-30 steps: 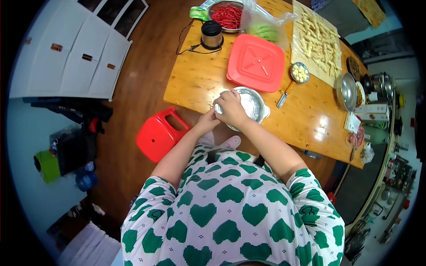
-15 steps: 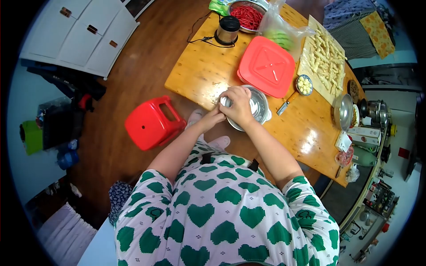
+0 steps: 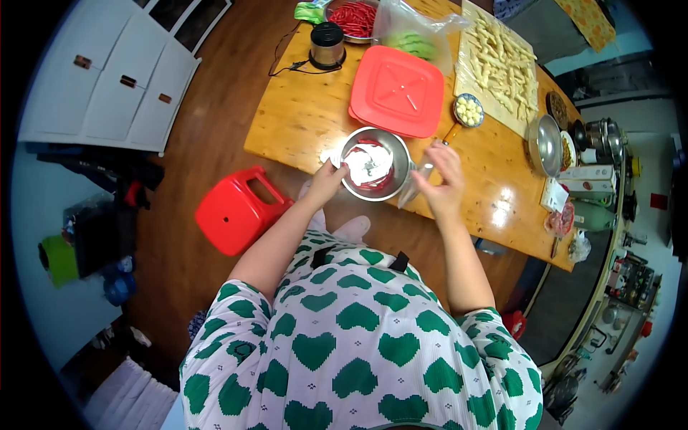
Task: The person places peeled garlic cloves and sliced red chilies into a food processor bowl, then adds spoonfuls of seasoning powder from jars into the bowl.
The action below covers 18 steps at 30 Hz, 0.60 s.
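Note:
A round metal bowl [image 3: 403,163] stands at the table's near edge, with white and red contents inside. My left hand [image 3: 330,179] is at its left side, fingers closed on the rim or something white there. To the right of the bowl, my right hand [image 3: 443,179] has its thumb and fingers curved around a clear lid [image 3: 413,188], which is tilted and partly hidden. Just beyond the bowl lies a red square lid [image 3: 398,89].
On the wooden table [image 3: 287,122] are a black-topped grinder [image 3: 327,46] with a cord, red chillies [image 3: 352,19], a bagged green item [image 3: 412,44], a small bowl of garlic [image 3: 469,110], and a tray of pale strips [image 3: 499,68]. A red stool [image 3: 233,211] stands left.
The clear lid has come off the bowl and moved right with my right hand, exposing the contents. My left hand stays by the bowl's left side. The view has shifted.

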Each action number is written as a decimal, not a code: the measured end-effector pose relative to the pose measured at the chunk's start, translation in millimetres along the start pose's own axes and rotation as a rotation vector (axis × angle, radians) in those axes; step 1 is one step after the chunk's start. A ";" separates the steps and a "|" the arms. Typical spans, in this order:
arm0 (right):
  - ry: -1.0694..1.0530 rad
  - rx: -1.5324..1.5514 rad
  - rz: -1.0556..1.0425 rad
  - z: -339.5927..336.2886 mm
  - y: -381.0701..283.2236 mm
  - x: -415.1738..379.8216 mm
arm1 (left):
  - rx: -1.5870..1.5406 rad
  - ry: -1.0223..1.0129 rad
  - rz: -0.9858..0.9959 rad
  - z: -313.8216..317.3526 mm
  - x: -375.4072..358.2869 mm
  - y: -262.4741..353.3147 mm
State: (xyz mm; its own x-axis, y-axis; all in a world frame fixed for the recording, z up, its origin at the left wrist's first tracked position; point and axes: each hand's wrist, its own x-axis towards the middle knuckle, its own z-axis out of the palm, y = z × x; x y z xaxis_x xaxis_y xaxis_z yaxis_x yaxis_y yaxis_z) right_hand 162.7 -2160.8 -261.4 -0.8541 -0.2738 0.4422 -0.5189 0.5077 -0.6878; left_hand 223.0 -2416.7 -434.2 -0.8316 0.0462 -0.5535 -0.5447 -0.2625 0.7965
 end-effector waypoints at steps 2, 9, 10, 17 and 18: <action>0.134 0.167 0.212 -25.5 24.6 -21.1 | -0.033 0.031 -0.027 6.1 -9.1 14.3; 0.609 0.441 0.695 -82.3 142.1 -117.2 | 0.016 0.025 -0.063 4.4 -6.4 14.1; 0.683 0.497 0.729 -87.3 157.2 -130.1 | 0.011 0.021 -0.065 5.8 -6.7 14.6; 1.032 0.713 0.932 -92.0 216.1 -183.2 | 0.081 -0.003 -0.092 36.6 -19.4 16.4; 1.032 0.732 0.932 -90.6 226.8 -190.4 | 0.092 -0.016 -0.101 42.8 -20.8 15.9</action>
State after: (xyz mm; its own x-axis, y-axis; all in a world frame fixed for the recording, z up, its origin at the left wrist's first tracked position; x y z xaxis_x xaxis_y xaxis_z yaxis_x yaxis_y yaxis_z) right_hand 210.9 -1919.5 -449.5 -0.6377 0.7079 -0.3036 -0.0096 -0.4014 -0.9159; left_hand 227.1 -2380.6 -399.6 -0.7732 0.0835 -0.6287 -0.6328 -0.1668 0.7561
